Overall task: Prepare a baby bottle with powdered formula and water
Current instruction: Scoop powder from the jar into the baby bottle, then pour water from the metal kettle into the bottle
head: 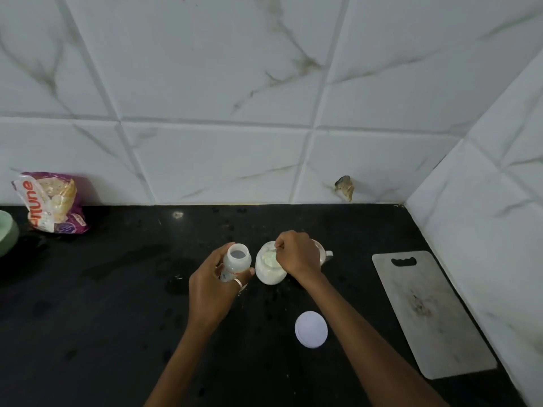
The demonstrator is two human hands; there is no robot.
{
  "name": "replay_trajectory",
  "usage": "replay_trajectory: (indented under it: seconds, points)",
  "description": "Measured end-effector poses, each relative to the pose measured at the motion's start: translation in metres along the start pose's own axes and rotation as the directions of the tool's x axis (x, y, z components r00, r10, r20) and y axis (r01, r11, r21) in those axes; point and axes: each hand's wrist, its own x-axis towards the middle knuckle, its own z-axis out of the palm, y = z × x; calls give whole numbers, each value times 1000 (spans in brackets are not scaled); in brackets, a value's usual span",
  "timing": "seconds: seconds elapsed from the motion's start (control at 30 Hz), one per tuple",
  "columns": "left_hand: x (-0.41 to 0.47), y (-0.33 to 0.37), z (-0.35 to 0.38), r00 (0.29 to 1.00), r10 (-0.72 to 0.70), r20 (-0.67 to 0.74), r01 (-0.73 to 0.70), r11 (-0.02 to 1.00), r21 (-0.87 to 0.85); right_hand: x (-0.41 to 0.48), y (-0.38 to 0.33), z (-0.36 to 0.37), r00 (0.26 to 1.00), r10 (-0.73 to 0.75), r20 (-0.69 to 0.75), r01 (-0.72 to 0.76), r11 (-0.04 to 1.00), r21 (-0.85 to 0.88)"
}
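Note:
A small translucent baby bottle [236, 259] without its top stands on the black counter [117, 304], and my left hand [211, 286] grips its side. Just right of it is a clear jar of white formula powder [269, 270], open at the top. My right hand [296, 254] is over the jar's mouth and pinches a small scoop handle [276, 247], whose bowl dips into the powder. A round white lid [311, 329] lies flat on the counter, nearer to me than the jar.
A pale cutting board [432, 315] lies at the right by the tiled side wall. A purple and white food packet [51, 202] leans on the back wall at far left, beside a green bowl's edge [7, 233]. A clear cup [324, 254] sits partly hidden behind my right hand.

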Motion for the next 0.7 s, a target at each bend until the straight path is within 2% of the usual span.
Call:
replay_trajectory:
  seconds: [0.13,0.4,0.57,0.7]
  points:
    - [-3,-5,1,1000,-8,16,8,1000,-8,8,5,15,999,4,47,-1,998,-70]
    - [-3,-6,3,999,-10,37,11,1000,-17,13,10,25,999,-10,43,15,994,-107]
    - [-1,-3,3,999,3,40,-2,1000,-16,14,20,23,998,-63,-2,63,998,-14]
    - [0,3,6,999,4,51,-3,1000,-17,13,30,10,991,-73,-115,85,991,103]
